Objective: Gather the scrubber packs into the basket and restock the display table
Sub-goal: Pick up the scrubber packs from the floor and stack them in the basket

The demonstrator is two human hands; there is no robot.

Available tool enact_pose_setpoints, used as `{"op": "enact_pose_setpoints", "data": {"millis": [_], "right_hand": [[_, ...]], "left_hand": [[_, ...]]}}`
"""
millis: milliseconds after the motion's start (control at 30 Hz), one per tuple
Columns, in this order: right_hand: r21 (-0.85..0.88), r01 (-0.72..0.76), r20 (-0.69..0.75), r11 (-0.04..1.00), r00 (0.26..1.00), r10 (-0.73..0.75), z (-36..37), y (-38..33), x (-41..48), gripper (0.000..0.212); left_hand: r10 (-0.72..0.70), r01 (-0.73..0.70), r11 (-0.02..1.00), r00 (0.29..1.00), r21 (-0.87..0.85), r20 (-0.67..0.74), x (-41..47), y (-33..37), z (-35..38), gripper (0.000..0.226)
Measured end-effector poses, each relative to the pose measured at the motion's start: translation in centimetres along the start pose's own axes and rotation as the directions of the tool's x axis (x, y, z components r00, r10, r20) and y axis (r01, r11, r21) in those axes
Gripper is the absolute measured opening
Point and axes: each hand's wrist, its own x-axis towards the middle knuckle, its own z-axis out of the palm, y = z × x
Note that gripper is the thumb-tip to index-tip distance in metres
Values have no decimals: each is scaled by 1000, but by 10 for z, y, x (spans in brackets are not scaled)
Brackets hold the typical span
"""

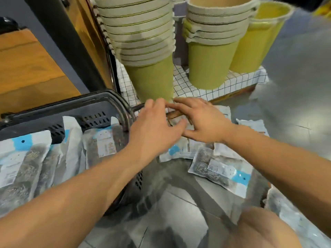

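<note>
Scrubber packs (220,169), the clear plastic bags with grey wire coils and a white-and-blue card inside, are lying in two spots on my feed right now. A bunch are sitting in the dark grey plastic shopping basket (71,102) on the left, lined up side by side and leaning toward its far wall. The rest are lying loose on the grey concrete floor (295,97) to the right of the basket. Some are overlapping each other, and one more is poking in at the near right edge.

Both bare arms are reaching forward into the middle of the shot. The left hand (155,126) is crossing over the basket's right rim, back of the hand up, thumb sticking out to the right. Its fingertips are blurring out on the far side, so I honestly can't tell whether it's gripping anything. The right hand (204,120) is sitting just beside it, fingers straight and spread, pointing left, not holding anything. It's either hovering over or resting on a floor pack, can't say which. The two hands are nearly touching at the fingertips.

Just past them, the low display table (223,85) with the white black-grid cloth is carrying stacks of round green buckets (150,76) with cream rope-trimmed rims, plus a yellow bucket stack (259,42) at the far right. A brown wooden shelf unit (26,59) is standing far left behind the basket.
</note>
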Motion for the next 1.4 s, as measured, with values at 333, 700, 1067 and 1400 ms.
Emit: {"op": "enact_pose_setpoints", "data": {"millis": [333,700,1067,1400], "right_hand": [[-89,-693,192,715,693,695,31,105,-204,83],[-415,-736,487,535,317,814,150,107,-415,113],[-585,-307,490,751,604,629,164,139,-384,86],[143,-943,81,300,313,946,151,67,-330,81]], "left_hand": [[157,-16,952,882,-306,443,-32,85,193,54],[167,-23,983,520,-181,838,-129,17,362,74],[46,58,993,587,-99,808,-143,-37,370,61],[231,301,830,581,-469,781,-140,-6,334,76]]}}
